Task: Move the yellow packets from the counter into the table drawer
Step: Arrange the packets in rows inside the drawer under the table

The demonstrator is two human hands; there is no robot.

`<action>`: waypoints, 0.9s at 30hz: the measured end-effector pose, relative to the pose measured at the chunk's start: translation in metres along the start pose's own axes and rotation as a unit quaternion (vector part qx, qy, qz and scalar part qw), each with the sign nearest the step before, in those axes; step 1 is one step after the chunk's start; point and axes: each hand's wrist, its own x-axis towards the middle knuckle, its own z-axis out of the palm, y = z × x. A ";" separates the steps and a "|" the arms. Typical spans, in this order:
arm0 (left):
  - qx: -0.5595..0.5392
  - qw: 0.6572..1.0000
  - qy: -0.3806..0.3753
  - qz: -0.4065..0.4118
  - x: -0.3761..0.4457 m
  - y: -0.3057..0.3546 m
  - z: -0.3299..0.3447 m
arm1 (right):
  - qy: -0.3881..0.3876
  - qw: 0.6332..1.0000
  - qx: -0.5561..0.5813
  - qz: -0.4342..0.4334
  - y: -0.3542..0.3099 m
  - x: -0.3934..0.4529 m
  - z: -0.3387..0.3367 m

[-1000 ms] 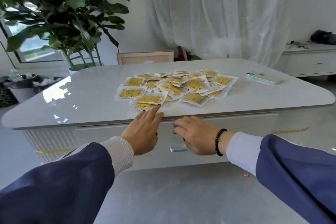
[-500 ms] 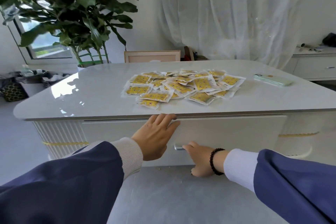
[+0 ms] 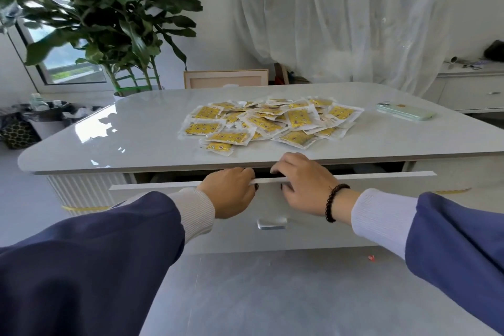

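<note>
Both hands (image 3: 268,188) on drawer (image 3: 354,199) edge

A lived-in room of a home — a sitting or dining area.

A glossy white table (image 3: 114,139) fills the middle of the frame; a big leafy potted plant (image 3: 109,16) stands at upper left by a window (image 3: 62,63), sheer white curtains (image 3: 341,16) hang across the upper right, and a low white sideboard (image 3: 471,90) with drawers sits at the right edge — a phone (image 3: 405,112) lies on the tabletop.
</note>
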 end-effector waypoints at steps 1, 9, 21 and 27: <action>-0.003 1.000 -0.017 0.005 0.000 -0.001 -0.004 | -0.031 0.999 -0.016 0.014 -0.001 -0.001 -0.003; 0.073 0.990 -0.104 0.056 -0.026 0.010 -0.022 | -0.187 0.977 -0.068 0.075 -0.020 -0.008 -0.032; 0.087 0.989 -0.114 0.032 -0.084 0.017 -0.051 | -0.262 0.961 -0.039 0.084 -0.053 -0.042 -0.062; 0.089 0.984 -0.153 0.034 -0.091 0.032 -0.060 | -0.286 0.953 -0.026 0.100 -0.059 -0.054 -0.070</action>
